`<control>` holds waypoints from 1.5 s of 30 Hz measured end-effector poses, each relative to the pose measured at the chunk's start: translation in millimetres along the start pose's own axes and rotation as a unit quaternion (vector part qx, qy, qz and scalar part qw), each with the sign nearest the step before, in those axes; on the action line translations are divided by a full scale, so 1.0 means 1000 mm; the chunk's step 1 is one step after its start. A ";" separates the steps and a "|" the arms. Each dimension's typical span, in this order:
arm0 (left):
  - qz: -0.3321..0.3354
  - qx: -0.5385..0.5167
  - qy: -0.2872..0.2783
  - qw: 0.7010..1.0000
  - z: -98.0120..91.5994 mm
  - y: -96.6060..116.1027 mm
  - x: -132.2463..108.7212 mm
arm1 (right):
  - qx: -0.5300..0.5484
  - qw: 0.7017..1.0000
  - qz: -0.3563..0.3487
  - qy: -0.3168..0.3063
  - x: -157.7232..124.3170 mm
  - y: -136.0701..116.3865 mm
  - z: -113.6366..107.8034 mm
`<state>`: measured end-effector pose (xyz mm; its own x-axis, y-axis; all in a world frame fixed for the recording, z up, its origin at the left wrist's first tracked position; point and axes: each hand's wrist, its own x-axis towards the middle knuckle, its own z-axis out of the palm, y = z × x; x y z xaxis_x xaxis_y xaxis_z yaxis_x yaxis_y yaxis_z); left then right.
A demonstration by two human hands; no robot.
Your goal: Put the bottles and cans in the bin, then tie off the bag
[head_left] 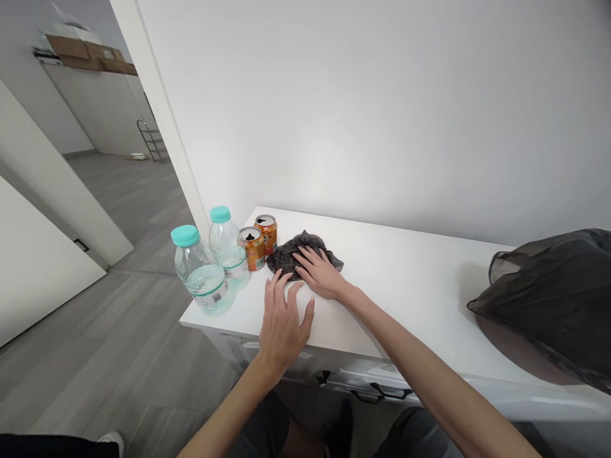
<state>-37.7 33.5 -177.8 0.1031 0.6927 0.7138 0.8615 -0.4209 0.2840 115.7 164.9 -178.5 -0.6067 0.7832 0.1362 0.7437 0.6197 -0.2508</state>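
Note:
A small crumpled dark plastic bag (292,249) lies on the white table (410,280) near its left end. My right hand (321,272) rests flat on the bag with fingers spread, open. My left hand (282,319) hovers just in front of the bag, fingers stretched toward it, open and holding nothing. Two orange drink cans (260,242) stand just left of the bag. Two clear water bottles with teal caps (212,264) stand at the table's left corner.
A large dark translucent bag (554,299) lies at the table's right end. A white wall backs the table. At left a doorway opens onto grey floor, with cardboard boxes (86,54) on a cabinet. A shoe shows at the bottom left.

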 end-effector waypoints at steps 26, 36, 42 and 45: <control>0.029 0.043 -0.046 0.998 0.012 -0.006 0.007 | -0.085 0.925 0.337 0.156 -0.187 0.145 -0.021; 0.038 0.054 -0.049 0.997 0.010 -0.003 0.012 | -0.052 0.902 0.412 0.122 -0.153 0.129 -0.027; 0.044 0.078 -0.047 0.995 0.009 -0.004 0.011 | -0.051 0.868 0.477 0.127 -0.148 0.182 -0.051; 0.045 0.068 -0.061 0.995 0.007 -0.003 0.011 | -0.058 0.859 0.487 0.146 -0.152 0.187 -0.055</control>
<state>-35.8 47.1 -175.6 0.2347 0.7258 0.6466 0.9046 -0.4065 0.1280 362.3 164.3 -193.1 0.4031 0.9019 0.1549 0.8921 -0.3495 -0.2864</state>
